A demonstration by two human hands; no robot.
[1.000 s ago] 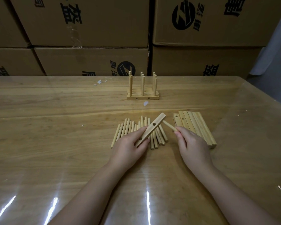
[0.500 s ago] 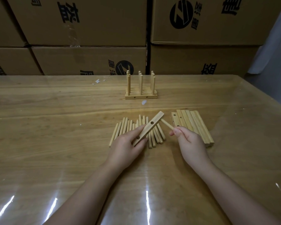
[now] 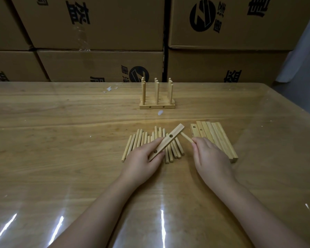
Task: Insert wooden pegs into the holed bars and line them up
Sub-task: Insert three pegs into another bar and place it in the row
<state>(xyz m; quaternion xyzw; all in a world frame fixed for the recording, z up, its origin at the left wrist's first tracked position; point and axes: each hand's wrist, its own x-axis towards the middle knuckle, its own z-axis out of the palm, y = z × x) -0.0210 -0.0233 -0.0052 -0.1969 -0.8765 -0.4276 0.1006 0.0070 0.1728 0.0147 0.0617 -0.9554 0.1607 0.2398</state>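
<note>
Above loose pegs (image 3: 138, 142) on the table (image 3: 61, 140), the left hand (image 3: 141, 161) grips a holed bar (image 3: 166, 142) in curled fingers and the right hand (image 3: 211, 158) pinches a peg (image 3: 186, 137), whose tip has scarcely moved, just beside the bar's far end, so insertion looks still pending.

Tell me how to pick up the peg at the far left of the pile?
Pinch the leftmost peg around its middle, coming from above and the left. It lies flat on the table, its left side is bare, and other pegs crowd its right.
</note>
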